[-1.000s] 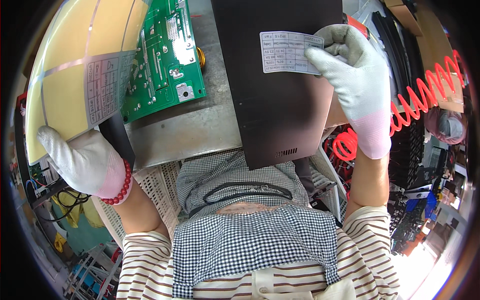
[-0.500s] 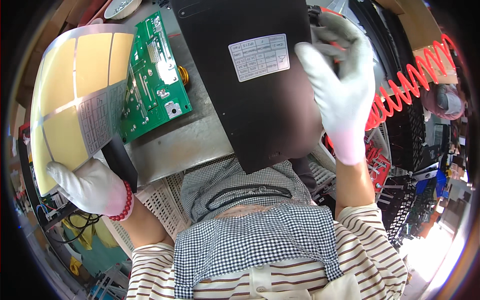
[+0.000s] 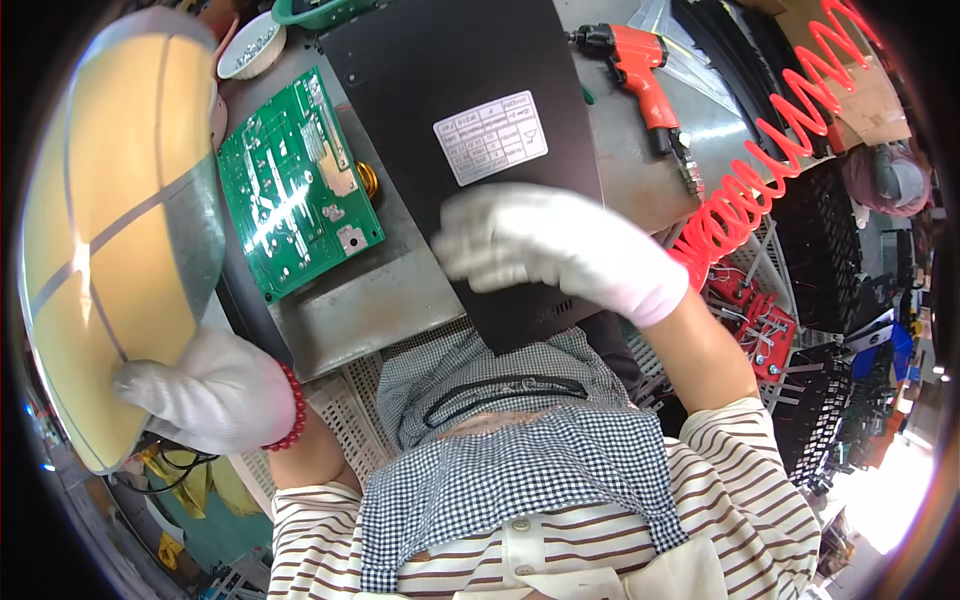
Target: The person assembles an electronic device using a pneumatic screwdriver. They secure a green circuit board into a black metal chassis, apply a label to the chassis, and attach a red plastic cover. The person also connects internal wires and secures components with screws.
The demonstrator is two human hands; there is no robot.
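Observation:
My left hand (image 3: 215, 390), in a white glove, pinches the lower edge of a large curved sticker sheet (image 3: 120, 150). The sheet has yellowish rectangles and a see-through part at its right side. A black panel (image 3: 385, 75) lies across the metal table edge and reaches over my lap. It bears a white printed label (image 3: 490, 138). Just below that label, my gloved right hand (image 3: 570, 245) is over the panel with its fingers stretched out and nothing visible in them. Its fingertips are smeared by motion, so I cannot tell whether they touch the panel.
A green circuit board (image 3: 295, 190) with a copper coil lies left of the panel. A red air impact wrench (image 3: 640, 75) lies to the right, beside a coiled red hose (image 3: 760, 170). At the back left stand a white bowl (image 3: 235, 68) of small parts and a green tray (image 3: 318, 14).
My right hand has swept left from the panel's right edge to below the label, uncovering the wrench. The sticker sheet and my left hand have shifted; the sheet has swung left and nearer.

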